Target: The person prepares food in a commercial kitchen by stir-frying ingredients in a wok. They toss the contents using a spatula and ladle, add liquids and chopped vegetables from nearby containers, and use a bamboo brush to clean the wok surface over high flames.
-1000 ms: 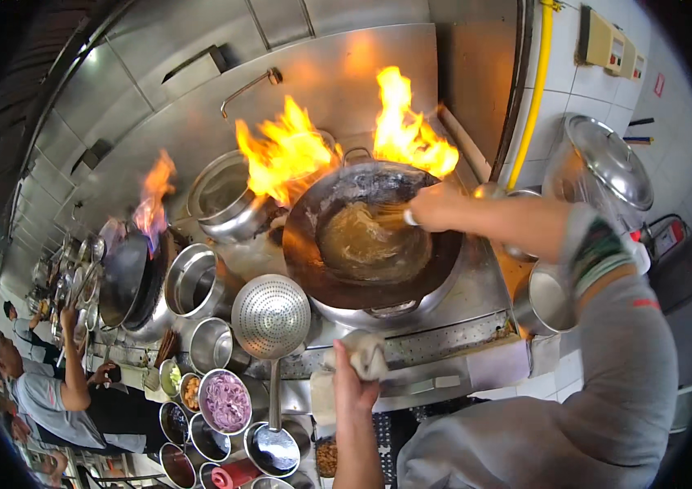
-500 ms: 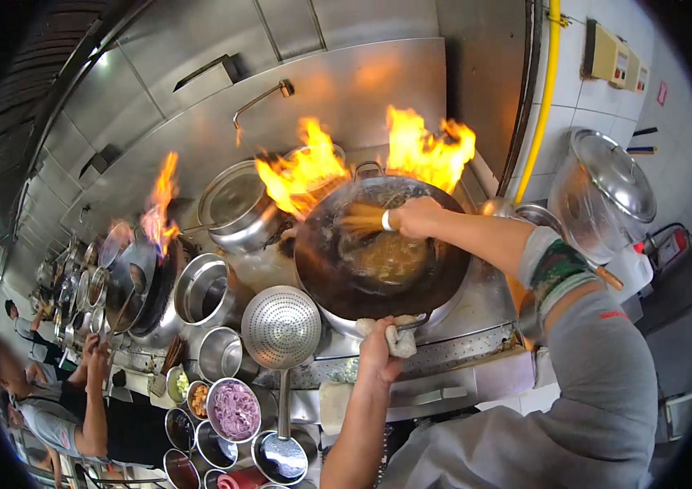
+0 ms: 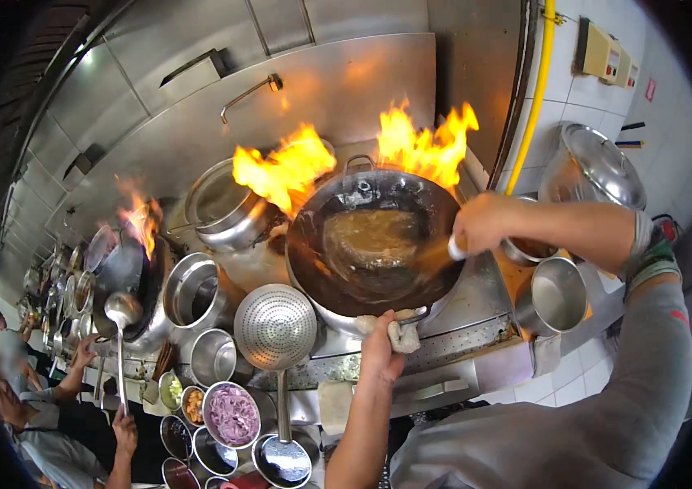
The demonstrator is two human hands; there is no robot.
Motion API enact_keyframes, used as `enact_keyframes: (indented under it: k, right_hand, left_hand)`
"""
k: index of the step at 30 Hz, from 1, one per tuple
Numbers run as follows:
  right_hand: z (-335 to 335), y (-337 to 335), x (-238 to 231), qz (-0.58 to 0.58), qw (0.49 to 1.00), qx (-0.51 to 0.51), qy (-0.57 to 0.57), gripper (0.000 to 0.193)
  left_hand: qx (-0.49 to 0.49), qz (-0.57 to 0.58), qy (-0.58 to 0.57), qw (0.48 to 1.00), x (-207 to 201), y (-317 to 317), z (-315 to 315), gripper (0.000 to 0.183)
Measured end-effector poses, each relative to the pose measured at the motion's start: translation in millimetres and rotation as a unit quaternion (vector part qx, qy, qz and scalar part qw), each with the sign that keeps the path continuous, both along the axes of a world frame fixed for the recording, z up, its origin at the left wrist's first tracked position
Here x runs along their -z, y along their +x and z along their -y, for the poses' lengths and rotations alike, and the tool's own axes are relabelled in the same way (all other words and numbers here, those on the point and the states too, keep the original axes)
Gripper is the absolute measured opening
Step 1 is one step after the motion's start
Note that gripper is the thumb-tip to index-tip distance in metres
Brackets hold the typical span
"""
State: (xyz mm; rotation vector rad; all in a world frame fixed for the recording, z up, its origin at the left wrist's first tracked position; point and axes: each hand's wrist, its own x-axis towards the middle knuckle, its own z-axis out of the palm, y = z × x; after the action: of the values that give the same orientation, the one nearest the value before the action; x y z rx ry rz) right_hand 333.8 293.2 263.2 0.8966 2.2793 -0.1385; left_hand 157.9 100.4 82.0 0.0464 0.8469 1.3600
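A large dark wok [image 3: 307, 253] sits on the burner in front of me, with brownish liquid [image 3: 369, 236] in its bottom. My left hand [image 3: 379, 349] is closed around a folded cloth [image 3: 404, 336] at the wok's near handle. Over the right rim, my right hand [image 3: 480, 224] grips a bamboo wok brush [image 3: 434, 259] by its white-banded end. Motion smears the bristles, which point down into the right side of the wok. Tall flames [image 3: 285, 169] rise behind its far rim.
Left of the wok are a perforated strainer [image 3: 276, 328], steel pots [image 3: 193, 289] and a bowl of sliced purple onion [image 3: 232, 414]. A metal container [image 3: 558, 295] stands at the right. Further left, a co-worker holds a ladle [image 3: 123, 311] near another flaming wok [image 3: 130, 281].
My right hand has swung the brush from the wok's far middle to its right side, nearer me. My left hand keeps its hold. The co-worker's ladle has come up into view.
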Motion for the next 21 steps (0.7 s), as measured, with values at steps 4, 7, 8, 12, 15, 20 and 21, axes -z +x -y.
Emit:
enact_keyframes:
  k: [4,7,8,12,15,20,21]
  right_hand:
    - [-60.3,-3.9,78.2,-0.210,0.937,0.109,0.257,0.014]
    - [-36.5,-32.5,82.2,-0.137,0.976,0.048,0.162,0.015]
    - [-29.7,-31.4,60.5,-0.124,0.980,0.035,0.153,0.016]
    - [-88.8,-19.1,99.6,-0.207,0.946,0.104,0.225,0.015]
    - [-52.1,-59.9,76.9,-0.226,0.960,0.044,0.161,0.017]
    - [-99.0,-54.2,105.7,-0.288,0.942,0.090,0.146,0.030]
    - [-86.5,-72.3,122.7,-0.348,0.926,0.086,0.117,0.030]
  left_hand:
    - [0.047,0.012,0.011,0.999,9.5,13.3,-6.3,0.031]
    - [0.041,0.001,0.012,0.999,8.4,2.3,-2.1,0.035]
    - [0.027,0.002,0.006,1.000,6.9,-2.0,4.2,0.035]
    - [0.030,0.024,0.007,0.999,-0.1,7.3,4.0,0.033]
    - [0.037,0.003,-0.033,0.999,-8.3,-5.2,6.8,0.035]
    - [0.030,0.012,-0.017,0.999,-6.9,6.4,-2.5,0.037]
    - [0.044,0.015,-0.004,0.999,-0.5,2.9,-5.7,0.038]
